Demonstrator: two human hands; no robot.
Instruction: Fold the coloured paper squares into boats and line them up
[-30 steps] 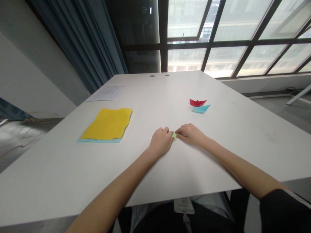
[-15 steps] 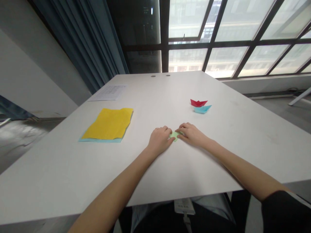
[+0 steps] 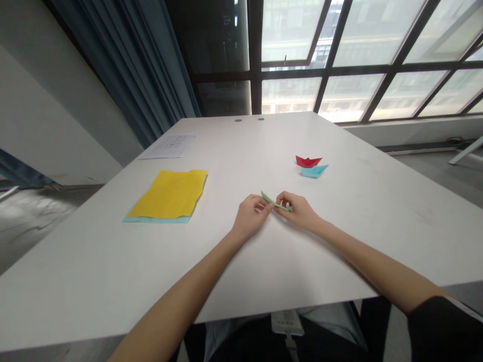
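Observation:
Between my two hands is a small piece of folded green paper, tilted and seen nearly edge-on. My left hand pinches it near the middle with thumb and fingers. My right hand grips its right part, and the fingers hide some of the fold. Beyond my right hand, a red paper boat stands just behind a light blue paper boat on the white table.
Yellow paper sheets lie at the left on top of light blue paper. A printed page rests farther back by the left edge of the white table. The near table edge runs just in front of my body.
The green paper has gone from lying flat under my fingers to being tilted up on edge. My fingers have shifted into a pinch around it. The boats and paper stack stay put.

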